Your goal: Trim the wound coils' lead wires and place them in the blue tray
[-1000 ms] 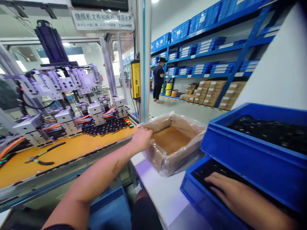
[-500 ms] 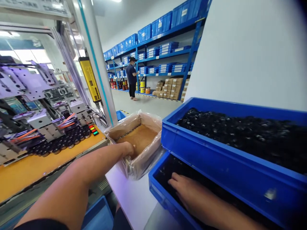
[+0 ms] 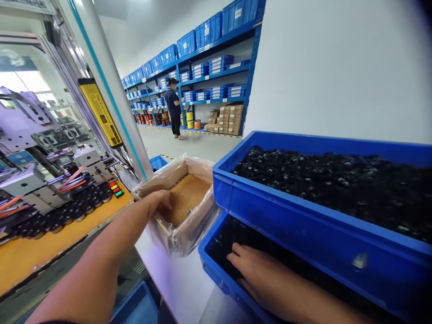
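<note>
My left hand (image 3: 161, 201) reaches over the near rim of a plastic-lined cardboard box (image 3: 189, 227) with a brown bottom; its fingers curl down inside the box and are hidden. My right hand (image 3: 254, 270) lies flat, fingers spread, on small black parts in the lower blue bin (image 3: 216, 265). A second blue bin (image 3: 270, 202) heaped with black parts is stacked above it.
A winding machine (image 3: 50, 162) with rows of black bobbins (image 3: 67, 211) stands on an orange table at the left, behind a yellow light-curtain bar (image 3: 101, 114). Far back, a person (image 3: 173, 108) stands at blue shelving with bins and cartons. A white wall rises at right.
The view has swung right and closer to the bins. My left hand has gone from the box's near corner to inside its rim. My right hand stays on the parts in the lower bin.
</note>
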`<state>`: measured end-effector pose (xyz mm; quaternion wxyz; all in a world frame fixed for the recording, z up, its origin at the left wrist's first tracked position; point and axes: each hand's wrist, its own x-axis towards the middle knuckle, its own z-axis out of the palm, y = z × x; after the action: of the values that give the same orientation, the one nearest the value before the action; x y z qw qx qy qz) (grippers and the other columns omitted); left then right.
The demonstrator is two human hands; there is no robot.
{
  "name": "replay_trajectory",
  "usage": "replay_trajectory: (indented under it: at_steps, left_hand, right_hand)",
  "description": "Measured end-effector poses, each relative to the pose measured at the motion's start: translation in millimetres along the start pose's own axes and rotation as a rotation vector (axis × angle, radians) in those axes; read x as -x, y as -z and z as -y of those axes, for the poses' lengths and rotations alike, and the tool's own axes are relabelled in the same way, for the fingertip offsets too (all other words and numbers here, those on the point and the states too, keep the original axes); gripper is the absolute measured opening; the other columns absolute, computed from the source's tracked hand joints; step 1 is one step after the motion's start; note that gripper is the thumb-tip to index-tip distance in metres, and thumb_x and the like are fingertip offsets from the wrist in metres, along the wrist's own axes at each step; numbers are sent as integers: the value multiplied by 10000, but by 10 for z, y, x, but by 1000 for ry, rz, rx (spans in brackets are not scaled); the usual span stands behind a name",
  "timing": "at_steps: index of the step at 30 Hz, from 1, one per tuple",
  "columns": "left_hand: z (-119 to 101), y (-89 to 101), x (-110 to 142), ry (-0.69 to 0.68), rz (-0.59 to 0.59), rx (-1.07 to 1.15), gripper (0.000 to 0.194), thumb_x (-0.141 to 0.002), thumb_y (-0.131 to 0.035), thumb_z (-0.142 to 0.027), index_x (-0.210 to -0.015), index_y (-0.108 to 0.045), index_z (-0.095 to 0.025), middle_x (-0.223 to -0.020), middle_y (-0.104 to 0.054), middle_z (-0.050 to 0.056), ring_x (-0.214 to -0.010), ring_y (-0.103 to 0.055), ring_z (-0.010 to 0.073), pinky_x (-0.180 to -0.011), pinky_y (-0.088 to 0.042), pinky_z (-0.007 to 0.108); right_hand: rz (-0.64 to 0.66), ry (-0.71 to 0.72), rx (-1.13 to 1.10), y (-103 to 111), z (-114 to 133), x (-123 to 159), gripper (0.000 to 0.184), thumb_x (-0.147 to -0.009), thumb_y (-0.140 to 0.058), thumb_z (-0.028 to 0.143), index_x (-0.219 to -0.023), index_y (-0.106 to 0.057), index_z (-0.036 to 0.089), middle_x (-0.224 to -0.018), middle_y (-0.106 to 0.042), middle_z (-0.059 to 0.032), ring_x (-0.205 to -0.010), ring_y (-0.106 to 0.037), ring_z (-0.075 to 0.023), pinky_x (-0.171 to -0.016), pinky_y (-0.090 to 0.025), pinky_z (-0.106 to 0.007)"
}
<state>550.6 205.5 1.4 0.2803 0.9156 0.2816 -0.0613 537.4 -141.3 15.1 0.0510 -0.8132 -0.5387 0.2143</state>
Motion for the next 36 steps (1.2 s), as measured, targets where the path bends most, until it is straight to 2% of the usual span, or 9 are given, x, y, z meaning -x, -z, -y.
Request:
replay_trajectory:
  at_steps: [4,12,18,22,27,31,34,36]
  left_hand:
    - [26,-10,-33,73,-20,-28,349,-922,-598,-356,-1212,-597,-161,-1235,-617,84,-1057,-630,259,-874,-555,444]
    - [31,81,-92,144,-99,-87,352,-918,-609,-340,-1224,-588,-166,-1240,-613,91,-1068,-630,252,-879,-551,445]
    - [-14,144,-63,124,-112,-86,353,-917,-609,-346,-1214,-594,-155,-1230,-619,86,-1055,-633,256,-871,-555,445]
    - [-136,321,21,62,-192,-10,348,-917,-610,-339,-1213,-594,-155,-1228,-620,91,-1044,-637,245,-860,-559,438]
    - [-414,713,271,-88,-436,160,324,-915,-612,-346,-1172,-617,-150,-1195,-635,75,-1030,-641,250,-854,-559,427]
    - [-515,951,704,-227,-741,391,225,-891,-643,-293,-1046,-641,-129,-1049,-669,66,-924,-650,194,-818,-554,388]
    - [-347,950,1194,-305,-1012,623,181,-839,-671,-256,-964,-626,-134,-984,-672,51,-917,-627,163,-843,-518,310]
    - [-94,765,1575,-309,-1143,789,226,-839,-648,-304,-1000,-594,-154,-1014,-668,44,-931,-621,146,-837,-503,263]
  right_hand:
    - [-11,-4,-10,-6,-21,-2,394,-829,-501,-7,-1185,-652,71,-1320,-575,-221,-1273,-537,-343,-1088,-432,-464]
    - [-12,5,7,45,3,0,341,-835,-519,18,-1135,-669,78,-1272,-602,-213,-1217,-581,-334,-1051,-465,-453]
    - [-24,21,-10,29,-15,0,348,-833,-544,25,-1156,-667,67,-1291,-593,-226,-1228,-573,-349,-1061,-457,-468]
    - [-46,26,-10,26,0,11,343,-824,-555,23,-1139,-682,70,-1282,-605,-230,-1249,-561,-359,-1058,-463,-476]
    - [-92,15,-3,6,-2,27,371,-796,-574,28,-1141,-690,97,-1267,-632,-205,-1228,-590,-328,-1044,-481,-434]
    - [-137,39,70,-16,11,40,399,-787,-588,51,-1170,-685,105,-1298,-624,-200,-1247,-582,-300,-1053,-472,-389]
    - [-169,55,128,-16,47,40,393,-786,-579,50,-1157,-691,118,-1288,-635,-187,-1235,-594,-286,-1036,-486,-380]
    - [-172,76,160,-39,32,28,385,-795,-563,51,-1150,-692,123,-1284,-639,-186,-1224,-603,-281,-1020,-499,-380]
